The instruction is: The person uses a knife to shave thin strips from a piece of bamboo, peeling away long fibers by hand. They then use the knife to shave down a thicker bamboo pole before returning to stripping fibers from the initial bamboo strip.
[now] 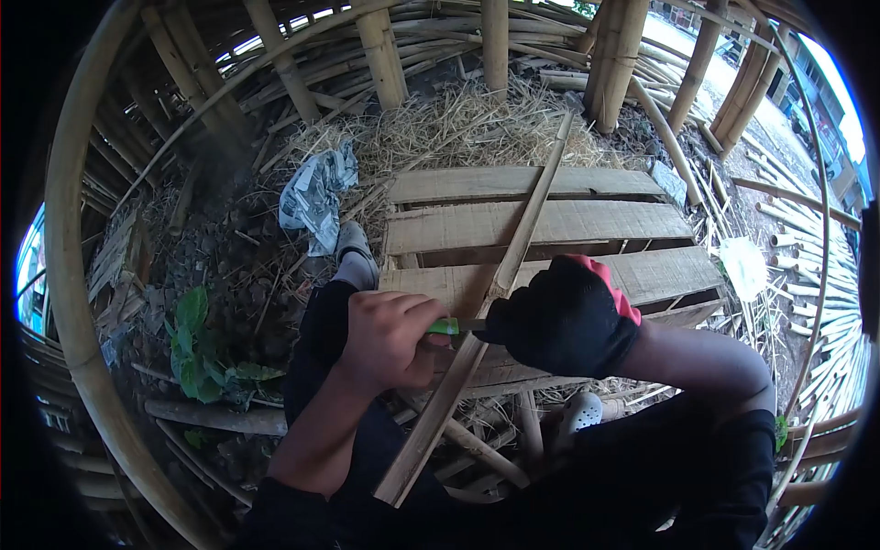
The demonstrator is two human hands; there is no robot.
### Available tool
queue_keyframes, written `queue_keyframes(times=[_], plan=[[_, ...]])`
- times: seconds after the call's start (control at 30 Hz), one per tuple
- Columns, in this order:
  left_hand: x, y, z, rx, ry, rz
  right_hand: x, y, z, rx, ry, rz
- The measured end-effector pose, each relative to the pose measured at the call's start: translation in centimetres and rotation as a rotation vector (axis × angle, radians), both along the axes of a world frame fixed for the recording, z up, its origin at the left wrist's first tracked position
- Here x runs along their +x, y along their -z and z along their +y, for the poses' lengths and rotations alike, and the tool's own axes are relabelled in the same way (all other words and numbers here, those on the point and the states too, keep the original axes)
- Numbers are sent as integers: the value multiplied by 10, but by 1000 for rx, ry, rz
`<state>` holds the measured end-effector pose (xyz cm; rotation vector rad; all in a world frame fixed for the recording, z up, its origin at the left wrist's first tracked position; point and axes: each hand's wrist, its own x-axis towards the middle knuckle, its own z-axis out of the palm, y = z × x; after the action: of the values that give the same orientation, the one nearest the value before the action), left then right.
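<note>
Bamboo, in the form of a long split strip [477,339], runs slantwise between the hands, from beyond the right hand down past the left wrist. It is gripped by the right hand [564,316], which is gloved in black and closed around it. A green-handled knife [449,326] is clasped in the bare left hand [390,339], its blade set against the strip just beside the glove. Wooden planks [513,225] lie beyond both hands.

No readable text, label or number anywhere.
</note>
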<state>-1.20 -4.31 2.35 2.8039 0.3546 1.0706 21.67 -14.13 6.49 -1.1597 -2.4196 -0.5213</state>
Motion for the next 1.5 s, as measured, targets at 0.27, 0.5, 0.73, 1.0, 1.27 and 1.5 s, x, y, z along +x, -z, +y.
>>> queue_keyframes(times=[0.27, 0.5, 0.73, 1.0, 1.27, 1.5], plan=[[21, 16, 2, -515, -118, -143, 26, -20, 38, 40, 194, 386], [33, 26, 2, -956, 90, -397, 18, 10, 46, -519, 152, 982], [49, 20, -16, -677, -61, -230, -14, -16, 41, -473, 143, 1343], [58, 40, -8, -806, 37, -392, -13, 18, 54, -436, 46, 633], [50, 28, -9, -580, -169, -329, 38, -22, 58, -492, -78, 1208], [48, 7, -17, -649, 61, -142, 71, -43, 26, -820, 140, 1300]])
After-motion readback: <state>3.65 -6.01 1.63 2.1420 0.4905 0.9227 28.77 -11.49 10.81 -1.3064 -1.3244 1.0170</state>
